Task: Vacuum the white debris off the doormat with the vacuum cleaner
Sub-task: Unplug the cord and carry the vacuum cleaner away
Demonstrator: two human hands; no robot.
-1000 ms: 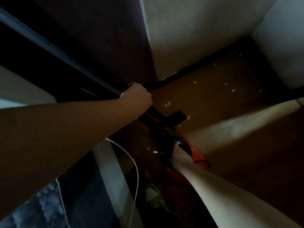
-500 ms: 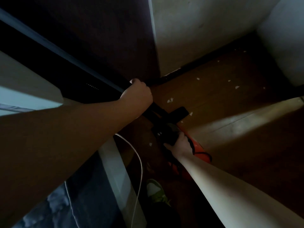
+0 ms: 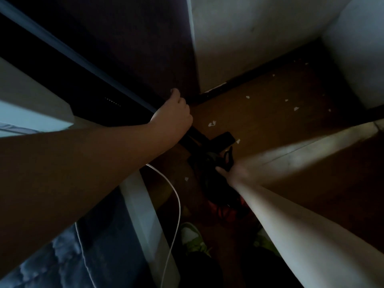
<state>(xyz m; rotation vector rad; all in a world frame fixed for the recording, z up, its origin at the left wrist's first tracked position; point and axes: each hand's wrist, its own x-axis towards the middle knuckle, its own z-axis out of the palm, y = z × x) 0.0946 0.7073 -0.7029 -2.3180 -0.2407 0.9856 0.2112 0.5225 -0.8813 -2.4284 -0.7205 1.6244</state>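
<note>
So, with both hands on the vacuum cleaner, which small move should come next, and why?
Probably push the nozzle a little forward toward the nearest white scrap. The left hand grips the tube and the right hand holds the dark body, so the tool seems under control. White scraps lie just ahead of the nozzle and beside it, with more farther on.

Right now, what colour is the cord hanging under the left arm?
White. The cord shows best in the head view, curving down past the shoe.
</note>
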